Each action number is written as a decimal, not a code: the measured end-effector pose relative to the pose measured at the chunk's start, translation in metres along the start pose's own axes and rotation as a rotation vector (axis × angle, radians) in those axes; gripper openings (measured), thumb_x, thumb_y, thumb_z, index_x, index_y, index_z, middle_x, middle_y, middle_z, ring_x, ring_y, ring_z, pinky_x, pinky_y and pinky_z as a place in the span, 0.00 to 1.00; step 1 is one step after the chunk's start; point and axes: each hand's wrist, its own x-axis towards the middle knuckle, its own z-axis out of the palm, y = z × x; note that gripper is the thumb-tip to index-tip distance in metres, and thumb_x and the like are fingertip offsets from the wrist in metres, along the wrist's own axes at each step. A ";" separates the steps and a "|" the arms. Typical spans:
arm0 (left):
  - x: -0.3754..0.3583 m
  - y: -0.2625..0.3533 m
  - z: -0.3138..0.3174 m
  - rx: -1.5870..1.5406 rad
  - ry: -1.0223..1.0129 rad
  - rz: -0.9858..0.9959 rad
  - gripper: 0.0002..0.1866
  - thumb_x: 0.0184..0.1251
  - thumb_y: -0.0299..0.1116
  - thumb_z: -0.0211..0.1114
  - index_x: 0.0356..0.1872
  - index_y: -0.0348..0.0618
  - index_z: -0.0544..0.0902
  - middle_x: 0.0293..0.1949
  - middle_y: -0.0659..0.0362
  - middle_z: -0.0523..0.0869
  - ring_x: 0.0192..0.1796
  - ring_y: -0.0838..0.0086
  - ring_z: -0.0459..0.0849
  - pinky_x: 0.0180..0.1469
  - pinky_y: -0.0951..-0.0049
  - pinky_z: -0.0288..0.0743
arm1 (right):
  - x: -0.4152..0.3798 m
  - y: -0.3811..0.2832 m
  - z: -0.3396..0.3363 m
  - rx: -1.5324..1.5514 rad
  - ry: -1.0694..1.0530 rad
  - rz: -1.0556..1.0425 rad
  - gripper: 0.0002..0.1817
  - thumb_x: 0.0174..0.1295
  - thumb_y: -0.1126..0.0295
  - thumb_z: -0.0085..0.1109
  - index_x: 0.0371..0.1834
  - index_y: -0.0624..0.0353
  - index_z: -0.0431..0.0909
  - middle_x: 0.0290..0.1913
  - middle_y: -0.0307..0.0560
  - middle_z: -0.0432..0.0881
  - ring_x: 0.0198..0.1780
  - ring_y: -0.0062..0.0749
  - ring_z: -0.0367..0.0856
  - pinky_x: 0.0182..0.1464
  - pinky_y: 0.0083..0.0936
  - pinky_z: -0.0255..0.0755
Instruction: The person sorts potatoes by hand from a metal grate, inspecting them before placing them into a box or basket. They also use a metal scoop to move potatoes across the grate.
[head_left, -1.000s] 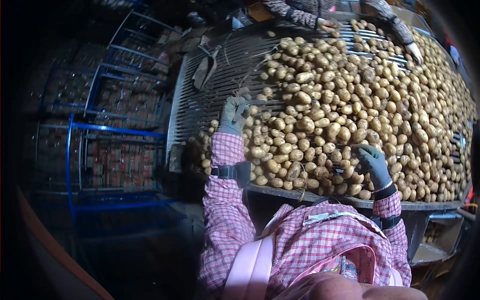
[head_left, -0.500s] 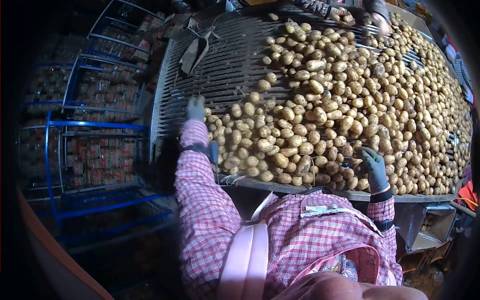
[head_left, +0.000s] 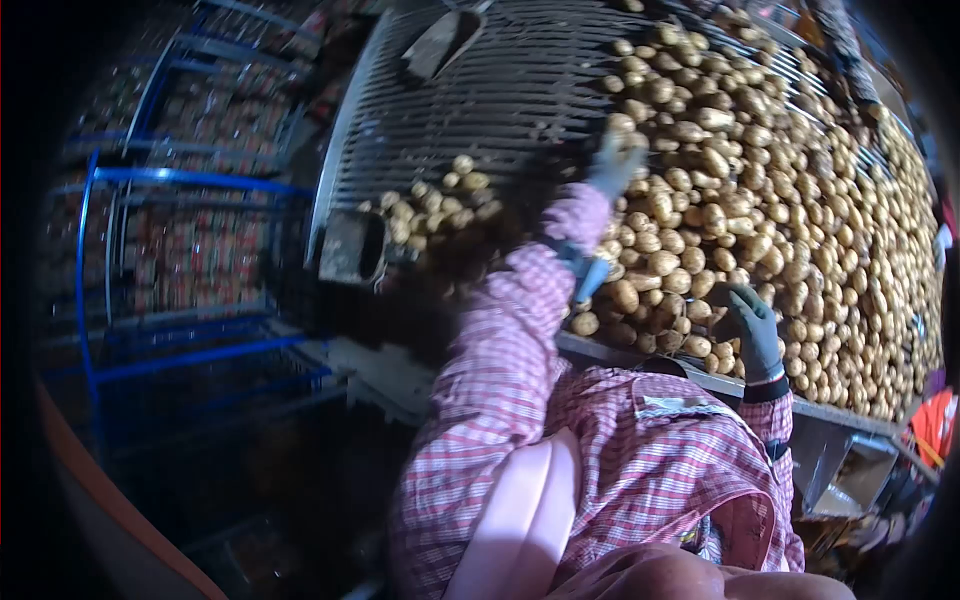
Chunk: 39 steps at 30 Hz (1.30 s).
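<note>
My left hand (head_left: 616,166), in a grey-blue glove, reaches across the slatted surface (head_left: 520,80) to the left edge of a broad spread of potatoes (head_left: 740,220). Motion smears its fingers, and a potato (head_left: 620,124) shows right at their tips. My right hand (head_left: 758,335), gloved alike, is low at the near edge of the spread. Its fingers are bent inward beside a dark, brownish shape; I cannot tell what they hold. A smaller group of potatoes (head_left: 440,208) lies left of my left forearm.
A dark metal mouth (head_left: 350,246) sits at the surface's left edge, with a similar scoop-like piece (head_left: 442,42) farther back. Blue-framed racks (head_left: 200,178) holding packed bags stand at left. Another person's sleeve (head_left: 842,45) reaches in at the far right. An open box (head_left: 860,475) sits below the front edge.
My left hand has swung right, from the slats to the main spread, leaving a gap beside the small left group. The view has shifted. My right hand stays nearly where it was.
</note>
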 end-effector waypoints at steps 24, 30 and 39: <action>-0.210 -0.047 -0.292 -0.899 0.944 -0.358 0.26 0.64 0.45 0.72 0.59 0.45 0.79 0.43 0.65 0.82 0.43 0.75 0.81 0.45 0.75 0.81 | -0.009 0.012 0.093 -0.101 -0.493 0.161 0.18 0.75 0.65 0.59 0.58 0.67 0.80 0.38 0.41 0.87 0.24 0.23 0.83 0.26 0.21 0.78; -0.188 -0.093 -0.326 -0.816 0.705 -0.153 0.09 0.65 0.35 0.72 0.35 0.47 0.81 0.27 0.66 0.79 0.26 0.79 0.79 0.26 0.82 0.74 | 0.009 0.012 0.184 -0.118 -0.520 0.108 0.19 0.74 0.64 0.62 0.61 0.65 0.80 0.42 0.40 0.86 0.29 0.19 0.83 0.32 0.20 0.79; -0.261 -0.065 -0.268 0.128 0.426 0.095 0.09 0.64 0.28 0.65 0.44 0.41 0.83 0.36 0.51 0.87 0.40 0.58 0.86 0.45 0.57 0.80 | 0.086 0.052 0.440 0.041 -0.627 -0.030 0.20 0.71 0.62 0.66 0.60 0.64 0.81 0.47 0.37 0.86 0.43 0.18 0.80 0.47 0.20 0.76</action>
